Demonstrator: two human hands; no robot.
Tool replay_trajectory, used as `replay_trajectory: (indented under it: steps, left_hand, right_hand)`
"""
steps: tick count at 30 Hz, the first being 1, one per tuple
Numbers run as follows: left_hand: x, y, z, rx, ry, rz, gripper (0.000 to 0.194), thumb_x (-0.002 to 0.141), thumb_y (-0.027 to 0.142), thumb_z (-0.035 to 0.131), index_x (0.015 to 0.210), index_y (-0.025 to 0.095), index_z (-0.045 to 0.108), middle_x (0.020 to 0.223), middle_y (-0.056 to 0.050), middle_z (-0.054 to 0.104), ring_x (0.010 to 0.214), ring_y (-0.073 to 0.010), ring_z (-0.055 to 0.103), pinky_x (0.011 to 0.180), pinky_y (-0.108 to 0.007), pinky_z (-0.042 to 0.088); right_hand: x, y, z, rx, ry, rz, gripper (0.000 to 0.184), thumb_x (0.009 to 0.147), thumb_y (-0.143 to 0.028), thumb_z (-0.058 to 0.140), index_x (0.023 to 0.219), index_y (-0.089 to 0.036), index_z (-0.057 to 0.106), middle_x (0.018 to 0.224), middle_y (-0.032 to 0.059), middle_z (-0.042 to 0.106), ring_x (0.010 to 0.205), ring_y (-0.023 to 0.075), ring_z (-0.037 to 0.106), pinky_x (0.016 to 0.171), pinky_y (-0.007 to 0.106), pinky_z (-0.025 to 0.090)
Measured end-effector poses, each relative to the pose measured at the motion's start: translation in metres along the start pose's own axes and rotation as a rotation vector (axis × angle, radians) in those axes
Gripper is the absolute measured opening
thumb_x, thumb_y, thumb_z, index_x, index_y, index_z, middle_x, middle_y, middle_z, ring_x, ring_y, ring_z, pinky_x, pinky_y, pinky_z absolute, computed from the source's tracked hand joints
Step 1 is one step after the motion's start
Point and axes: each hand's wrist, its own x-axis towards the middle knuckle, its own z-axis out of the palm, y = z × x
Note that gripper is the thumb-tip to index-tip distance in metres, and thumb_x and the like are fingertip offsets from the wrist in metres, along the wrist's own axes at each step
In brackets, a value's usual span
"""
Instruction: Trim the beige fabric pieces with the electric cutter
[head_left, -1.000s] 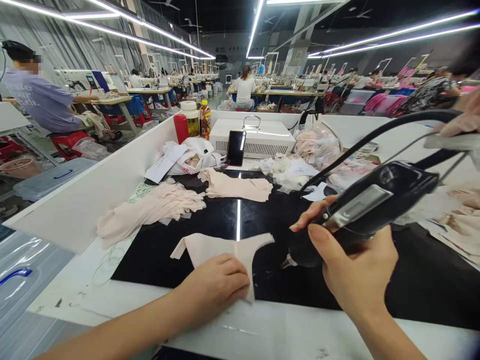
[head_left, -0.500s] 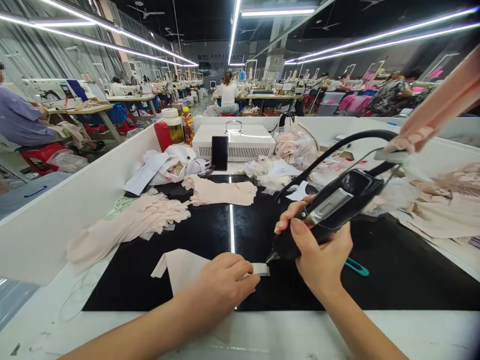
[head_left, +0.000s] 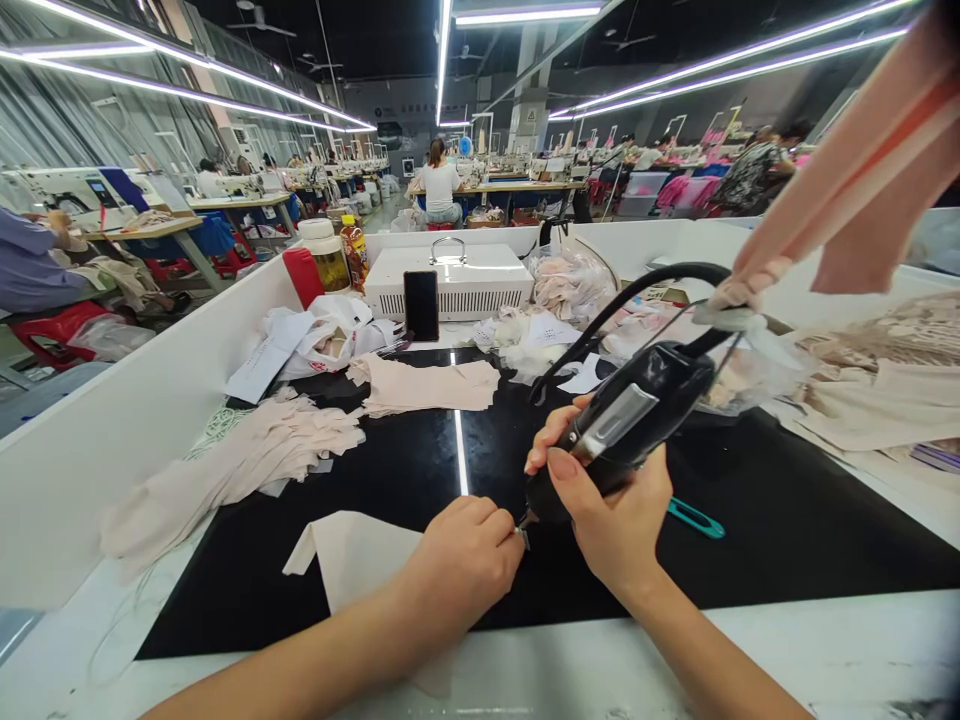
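Observation:
My left hand (head_left: 469,560) is closed on a pale pink fabric piece (head_left: 356,550) lying at the near edge of the black work surface (head_left: 405,460). The fabric's left part spreads out, and the part under my hand is hidden. My right hand (head_left: 619,520) wraps round a black corded handheld tool (head_left: 651,375) with a metal plate on its side. Its narrow metal tip points down-left and meets the fabric's small end beside my left fingertips; whether it touches I cannot tell.
A teal looped implement (head_left: 697,518) lies right of my right hand. Stacked fabric pieces (head_left: 247,445) sit left, with another stack (head_left: 431,385) ahead. Behind are a phone (head_left: 421,305) and a white vented box (head_left: 450,275). Pink cloth strips (head_left: 847,190) hang at the tool's cable.
My left hand has gathered the fabric's right end towards the tool. My right hand has brought the tool down and left to it. The view has shifted right, revealing the teal implement.

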Motion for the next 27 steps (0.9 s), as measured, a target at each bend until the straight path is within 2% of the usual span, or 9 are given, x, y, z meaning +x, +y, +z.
replay_trajectory:
  steps: [4, 9, 13, 16, 27]
  left_hand:
    - [0.001, 0.002, 0.000, 0.045, 0.098, 0.011, 0.026, 0.108, 0.005, 0.055, 0.087, 0.017, 0.064, 0.077, -0.001, 0.060, 0.070, -0.0199, 0.058, 0.063, -0.033, 0.047]
    - [-0.002, -0.003, -0.007, -0.024, 0.212, -0.023, 0.033, 0.115, 0.012, 0.046, 0.088, 0.018, 0.064, 0.078, -0.001, 0.062, 0.068, -0.0191, 0.058, 0.064, -0.034, 0.046]
    - [-0.005, -0.009, -0.014, -0.050, 0.204, -0.037, 0.036, 0.118, 0.017, 0.042, 0.090, 0.018, 0.064, 0.083, -0.001, 0.067, 0.072, -0.0195, 0.062, 0.066, -0.035, 0.048]
    - [-0.006, -0.011, -0.012, -0.044, 0.197, -0.030, 0.035, 0.118, 0.017, 0.041, 0.093, 0.018, 0.065, 0.084, -0.002, 0.068, 0.073, -0.0201, 0.064, 0.066, -0.035, 0.048]
    - [-0.011, -0.010, -0.006, -0.052, 0.163, -0.030, 0.031, 0.115, 0.013, 0.045, 0.096, 0.019, 0.068, 0.081, -0.001, 0.069, 0.068, -0.0193, 0.065, 0.062, -0.034, 0.048]
  right_hand:
    - [0.003, -0.001, 0.003, -0.037, 0.005, -0.023, 0.033, 0.085, -0.021, 0.086, 0.105, -0.029, 0.062, 0.081, -0.0037, 0.073, 0.058, 0.0150, 0.067, 0.056, 0.029, 0.063]
    - [0.003, 0.002, 0.004, -0.111, 0.003, 0.003, 0.033, 0.084, -0.028, 0.086, 0.104, -0.028, 0.059, 0.080, -0.0030, 0.073, 0.059, 0.0168, 0.068, 0.058, 0.032, 0.063]
    - [0.001, 0.006, 0.004, -0.145, 0.011, 0.025, 0.037, 0.084, -0.037, 0.087, 0.099, -0.029, 0.054, 0.076, -0.0039, 0.070, 0.056, 0.0170, 0.065, 0.056, 0.034, 0.060]
    - [0.000, 0.007, 0.005, -0.166, 0.030, 0.054, 0.039, 0.083, -0.041, 0.086, 0.098, -0.029, 0.052, 0.074, -0.0047, 0.067, 0.055, 0.0179, 0.064, 0.056, 0.036, 0.060]
    - [0.000, 0.005, 0.010, -0.156, 0.025, 0.115, 0.038, 0.080, -0.039, 0.083, 0.092, -0.029, 0.049, 0.082, -0.0011, 0.068, 0.058, 0.0169, 0.059, 0.054, 0.035, 0.057]
